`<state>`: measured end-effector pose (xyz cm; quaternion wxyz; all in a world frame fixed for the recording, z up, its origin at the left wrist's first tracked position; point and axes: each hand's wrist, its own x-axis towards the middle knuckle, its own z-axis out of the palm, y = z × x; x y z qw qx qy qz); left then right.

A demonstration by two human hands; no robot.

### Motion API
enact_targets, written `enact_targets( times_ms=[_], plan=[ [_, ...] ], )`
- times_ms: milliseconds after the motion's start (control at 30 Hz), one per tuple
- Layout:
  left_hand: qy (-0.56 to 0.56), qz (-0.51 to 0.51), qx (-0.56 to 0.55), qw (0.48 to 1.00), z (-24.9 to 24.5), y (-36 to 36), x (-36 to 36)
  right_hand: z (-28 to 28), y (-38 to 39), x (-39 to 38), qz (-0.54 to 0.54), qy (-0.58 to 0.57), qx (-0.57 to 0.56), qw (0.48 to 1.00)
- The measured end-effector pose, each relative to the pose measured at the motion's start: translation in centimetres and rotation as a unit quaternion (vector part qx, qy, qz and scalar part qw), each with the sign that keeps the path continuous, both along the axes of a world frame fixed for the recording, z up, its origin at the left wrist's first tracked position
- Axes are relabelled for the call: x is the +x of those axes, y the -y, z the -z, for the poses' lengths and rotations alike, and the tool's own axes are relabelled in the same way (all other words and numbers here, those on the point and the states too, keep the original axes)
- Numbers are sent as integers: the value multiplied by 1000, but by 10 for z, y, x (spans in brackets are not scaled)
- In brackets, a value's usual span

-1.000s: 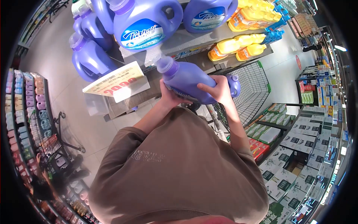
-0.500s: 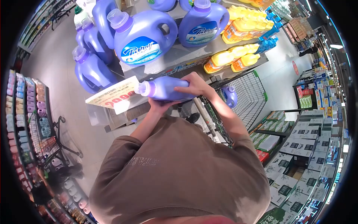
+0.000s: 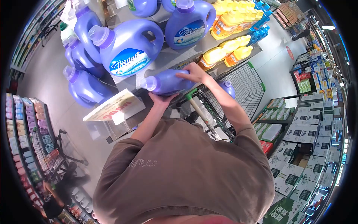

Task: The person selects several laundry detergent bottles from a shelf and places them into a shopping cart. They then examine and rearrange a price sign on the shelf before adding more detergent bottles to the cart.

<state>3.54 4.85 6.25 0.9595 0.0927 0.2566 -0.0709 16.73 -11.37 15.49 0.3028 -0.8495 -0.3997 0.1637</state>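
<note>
A purple bottle with a clear cap [image 3: 168, 82] lies on its side between my two hands, close to the display's front edge. My left hand [image 3: 162, 100] supports it from below near the cap end. The fingers of my right hand [image 3: 194, 73] are wrapped round its base end. Just beyond stands a large purple jug with a blue and white label [image 3: 130, 48], and a second purple jug [image 3: 190, 26] is to its right. A white price sign with red print [image 3: 115, 108] is left of my left hand.
The shopping cart [image 3: 242, 87] with a purple bottle [image 3: 226, 89] inside is at my right. Yellow bottles [image 3: 227, 22] line the display. Stacked white boxes [image 3: 298, 156] stand at the lower right. Another cart [image 3: 46, 151] and a person [image 3: 52, 203] are at the left.
The display and price sign have shifted left and down in view. The held bottle has turned slightly, its base end tilting upward, and more of the cart's handle shows.
</note>
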Motion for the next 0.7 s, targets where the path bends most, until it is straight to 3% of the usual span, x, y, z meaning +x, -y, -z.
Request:
enact_targets(
  times_ms=[67,200,267,400,467,500,533,567,600,633,700],
  plan=[
    [-65,-23,17,997,0,8,9,6,15,7,71,-77,28,994],
    [-122,-39,46,991,24,28,31,35,48,19,173,-108,89,975],
    [-125,-32,67,989,13,37,33,38,52,12,187,-86,99,974],
    [-116,-18,86,989,15,34,33,53,45,-6,229,140,223,937],
    [-130,12,57,990,13,28,35,56,28,-38,404,237,257,845],
    [-121,55,55,990,8,21,36,74,27,-56,444,156,266,841],
    [-124,60,55,989,8,17,36,110,24,-66,442,238,214,838],
    [-114,95,68,987,9,14,35,106,18,-77,455,65,332,824],
    [-104,131,83,983,10,10,34,102,12,-85,448,-111,437,772],
    [-104,140,100,980,11,8,34,100,8,-91,454,-112,438,768],
    [-105,137,114,978,11,7,37,97,2,-100,454,-365,386,715]
  ],
)
